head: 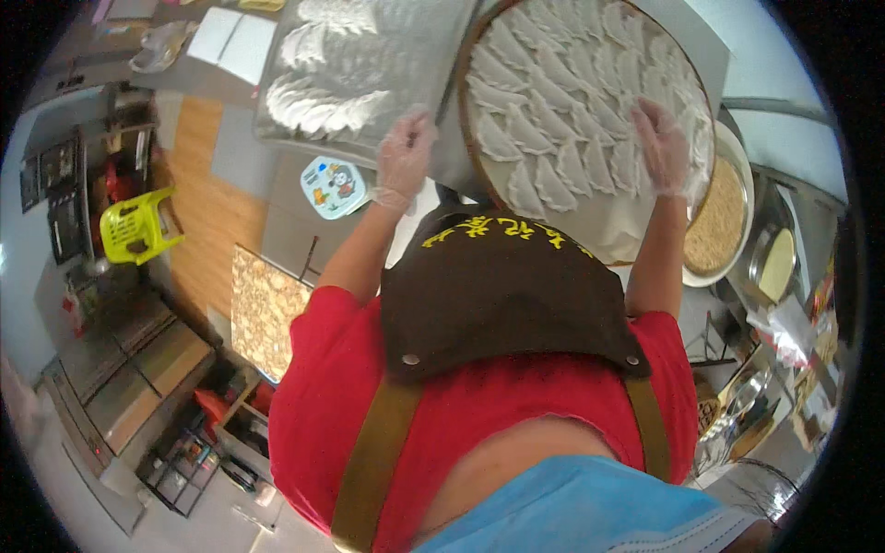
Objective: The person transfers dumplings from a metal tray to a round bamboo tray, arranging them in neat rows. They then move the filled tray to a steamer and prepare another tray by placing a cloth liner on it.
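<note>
My left hand (403,160), in a clear plastic glove, is held by the near right corner of a metal tray (408,69). Its fingers are curled, and whether anything is between them cannot be made out. Overlapping rows of white, floury dough wrappers (318,107) lie on that tray. My right hand (662,148), gloved the same way, is over the right part of a round tray (588,235) lined with pale paper. Half-moon dumplings (553,138) with crimped edges fill much of it in rows. The right fingertips are bent close above the dumplings; contact is unclear.
A white bowl of brownish crumbly filling (715,214) stands right of the round tray. A plastic box with a cartoon lid (334,186) is below the metal tray. Further left are a yellow-green plastic stool (138,227) and a stone-patterned tabletop (266,304).
</note>
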Motion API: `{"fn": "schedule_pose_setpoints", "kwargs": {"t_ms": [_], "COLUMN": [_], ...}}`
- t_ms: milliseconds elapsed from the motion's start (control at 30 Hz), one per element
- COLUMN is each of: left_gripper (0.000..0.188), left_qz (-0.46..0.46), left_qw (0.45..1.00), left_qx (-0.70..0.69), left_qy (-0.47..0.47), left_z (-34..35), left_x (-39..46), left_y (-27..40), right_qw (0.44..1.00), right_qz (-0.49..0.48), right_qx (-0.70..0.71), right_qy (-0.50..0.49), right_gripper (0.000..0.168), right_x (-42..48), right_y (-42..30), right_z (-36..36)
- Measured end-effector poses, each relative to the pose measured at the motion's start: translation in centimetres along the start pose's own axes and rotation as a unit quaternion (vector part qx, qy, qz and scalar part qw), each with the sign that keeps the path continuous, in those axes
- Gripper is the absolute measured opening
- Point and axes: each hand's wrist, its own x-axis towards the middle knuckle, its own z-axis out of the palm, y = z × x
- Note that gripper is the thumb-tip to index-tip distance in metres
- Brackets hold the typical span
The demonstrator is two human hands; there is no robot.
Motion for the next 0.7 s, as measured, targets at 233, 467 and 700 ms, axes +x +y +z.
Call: {"fn": "schedule_pose_setpoints", "kwargs": {"t_ms": [233,467,700], "left_gripper": [0.043,0.040,0.036], "left_qz": [-0.018,0.115,0.107], "left_qw": [0.957,0.924,0.939], "left_qx": [0.269,0.355,0.324], "left_qy": [0.108,0.087,0.031], "left_z": [-8.8,-8.0,-8.9], "left_x": [2.6,5.1,4.9], "left_y": [-11.0,-12.4,-13.1], "right_qw": [0.897,0.896,0.909], "right_qz": [-0.389,-0.328,-0.270], "right_qx": [0.010,-0.159,-0.202], "right_qy": [-0.210,-0.254,-0.246], "right_gripper": [0.040,0.028,0.025], "right_x": [-0.9,3.1,2.1], "right_y": [-13.6,-19.6,-17.5], "right_z": [15.8,30.0,34.0]}}
